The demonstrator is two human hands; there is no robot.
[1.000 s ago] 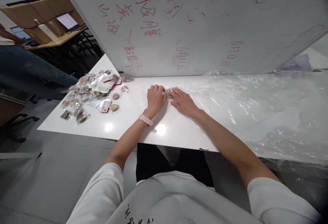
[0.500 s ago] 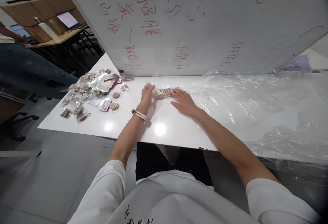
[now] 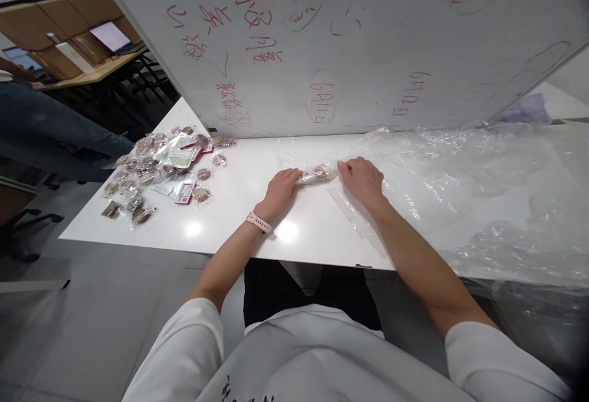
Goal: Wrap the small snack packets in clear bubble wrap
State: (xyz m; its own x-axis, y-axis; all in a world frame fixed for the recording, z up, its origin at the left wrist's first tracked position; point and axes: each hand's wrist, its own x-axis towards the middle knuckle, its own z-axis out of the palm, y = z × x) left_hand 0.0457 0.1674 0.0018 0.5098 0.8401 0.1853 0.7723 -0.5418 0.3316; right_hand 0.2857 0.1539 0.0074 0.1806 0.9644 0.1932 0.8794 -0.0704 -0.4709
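A small bundle of packets (image 3: 317, 173), rolled in clear plastic film, lies on the white table. My left hand (image 3: 280, 192), with a pale pink band at the wrist, rests over the bundle's left end, its fingers stretched out and pressing down. Just beyond the right end, my right hand (image 3: 363, 180) is closed, with thumb and fingers pinching the clear film. That plastic film (image 3: 414, 187) runs on from the bundle over the right half of the table. A narrow fold of it hangs beneath my right hand. The fingertips of my left hand hide part of the bundle.
Small wrapped snack packets (image 3: 147, 169) and flat pouches lie piled at the table's left. A whiteboard (image 3: 368, 64) with red writing stands along the back edge. A purple bag (image 3: 527, 109) lies at the far right. Another person's legs (image 3: 59, 119) show at the left.
My left hand has moved right onto the bundle's left end. My right hand has gone from lying flat on the bundle to pinching film beyond its right end.
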